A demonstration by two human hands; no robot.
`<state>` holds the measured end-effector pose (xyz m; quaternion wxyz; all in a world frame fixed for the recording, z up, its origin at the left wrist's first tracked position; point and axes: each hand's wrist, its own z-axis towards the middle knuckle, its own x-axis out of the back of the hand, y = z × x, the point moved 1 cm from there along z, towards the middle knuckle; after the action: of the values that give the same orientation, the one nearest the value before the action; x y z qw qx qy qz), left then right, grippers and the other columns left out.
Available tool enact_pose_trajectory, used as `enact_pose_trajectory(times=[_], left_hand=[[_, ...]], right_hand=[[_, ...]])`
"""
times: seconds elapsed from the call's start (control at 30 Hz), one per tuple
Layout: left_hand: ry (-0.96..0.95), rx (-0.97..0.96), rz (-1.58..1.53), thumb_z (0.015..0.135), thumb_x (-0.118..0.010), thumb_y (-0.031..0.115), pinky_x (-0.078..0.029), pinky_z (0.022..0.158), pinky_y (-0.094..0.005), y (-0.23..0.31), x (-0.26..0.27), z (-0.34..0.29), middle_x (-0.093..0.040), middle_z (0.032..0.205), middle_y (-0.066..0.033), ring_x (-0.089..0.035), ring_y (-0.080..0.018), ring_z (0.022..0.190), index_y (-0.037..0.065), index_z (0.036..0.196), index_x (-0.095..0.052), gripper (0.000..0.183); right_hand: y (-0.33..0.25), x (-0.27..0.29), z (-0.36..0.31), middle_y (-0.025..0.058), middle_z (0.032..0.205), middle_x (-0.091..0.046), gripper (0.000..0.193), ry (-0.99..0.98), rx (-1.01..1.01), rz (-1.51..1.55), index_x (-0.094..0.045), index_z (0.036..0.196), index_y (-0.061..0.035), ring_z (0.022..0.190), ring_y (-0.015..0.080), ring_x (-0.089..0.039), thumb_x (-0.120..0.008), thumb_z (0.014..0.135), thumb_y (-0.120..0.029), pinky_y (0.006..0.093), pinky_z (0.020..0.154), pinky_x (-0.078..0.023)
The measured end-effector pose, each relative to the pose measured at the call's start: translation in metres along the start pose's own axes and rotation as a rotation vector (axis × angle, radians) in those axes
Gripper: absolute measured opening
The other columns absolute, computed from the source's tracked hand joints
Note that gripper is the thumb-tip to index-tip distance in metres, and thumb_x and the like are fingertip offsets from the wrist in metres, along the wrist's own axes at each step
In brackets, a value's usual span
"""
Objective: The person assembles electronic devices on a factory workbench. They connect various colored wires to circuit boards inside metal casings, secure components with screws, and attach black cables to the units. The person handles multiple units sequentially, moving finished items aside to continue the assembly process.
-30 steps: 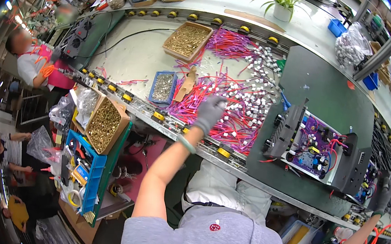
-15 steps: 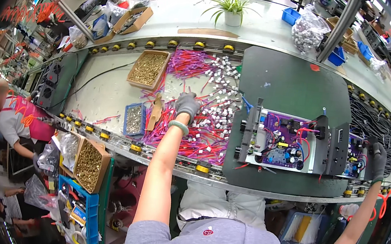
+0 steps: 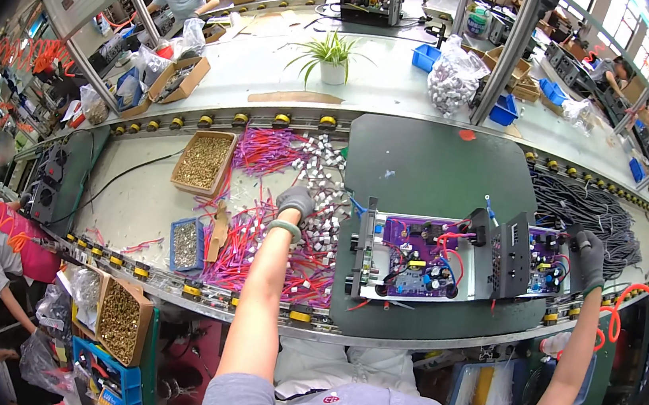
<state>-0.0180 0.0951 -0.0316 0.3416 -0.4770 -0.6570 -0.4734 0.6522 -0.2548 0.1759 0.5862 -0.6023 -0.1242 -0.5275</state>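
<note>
My left hand [image 3: 295, 200], in a grey glove, is down among red and purple wires with white connectors [image 3: 312, 237]. Its fingers are curled; whatever they pinch is hidden. My right hand [image 3: 590, 257], also gloved, grips the right end of an open metal chassis [image 3: 546, 264] with a purple circuit board. Left of that chassis lies a second open chassis with a larger purple circuit board [image 3: 419, 253], red and black leads and a black end panel. Both rest on a dark green board [image 3: 440, 168].
Left of the wires stand a carton of brass-coloured parts [image 3: 203, 161] and a blue tray of silvery parts [image 3: 187, 244]. Black cables [image 3: 587, 216] lie at the right. Rollers edge the line. A potted plant [image 3: 333, 63] stands beyond; a co-worker in pink [image 3: 23, 244] is at left.
The view has tilted up and shifted right, so the bench appears lower and further left. My left hand's fingers, more outstretched before, are drawn in. My right hand stays at the chassis end.
</note>
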Motion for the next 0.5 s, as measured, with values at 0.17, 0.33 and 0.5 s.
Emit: enact_pose_trajectory(times=[0.17,0.33,0.5], left_hand=[[-0.015,-0.140,-0.849,0.089,-0.066,0.016,-0.057,0.075,-0.0334,-0.059,0.035,-0.023,-0.074,0.097,-0.0120,-0.071,-0.0204,0.089,0.003,0.112,-0.071,0.027],[-0.066,-0.272,-1.350,0.091,-0.052,0.006,-0.055,0.089,-0.0369,-0.076,0.105,-0.098,-0.066,0.101,-0.0089,-0.067,-0.0195,0.095,0.002,0.118,-0.057,0.028],[-0.106,-0.382,-1.573,0.100,-0.052,0.023,-0.053,0.088,-0.0389,-0.064,0.169,-0.163,-0.058,0.085,-0.0026,-0.059,-0.0158,0.078,0.005,0.107,-0.059,0.020]], right_hand=[[-0.026,-0.012,-0.010,0.0102,0.076,-0.065,0.029,0.012,0.057,-0.047,-0.068,0.096,0.0026,0.072,0.0182,-0.056,-0.060,0.099,-0.025,0.0344,0.069,-0.046],[-0.090,-0.028,-0.041,0.0163,0.074,-0.062,0.027,0.017,0.072,-0.064,-0.065,0.093,0.0027,0.066,0.0269,-0.053,-0.055,0.099,-0.021,0.0384,0.066,-0.043],[-0.136,-0.055,-0.056,0.0177,0.076,-0.062,0.023,-0.006,0.088,-0.104,-0.063,0.093,0.0020,0.070,0.0308,-0.057,-0.054,0.099,-0.018,0.0399,0.066,-0.044]])
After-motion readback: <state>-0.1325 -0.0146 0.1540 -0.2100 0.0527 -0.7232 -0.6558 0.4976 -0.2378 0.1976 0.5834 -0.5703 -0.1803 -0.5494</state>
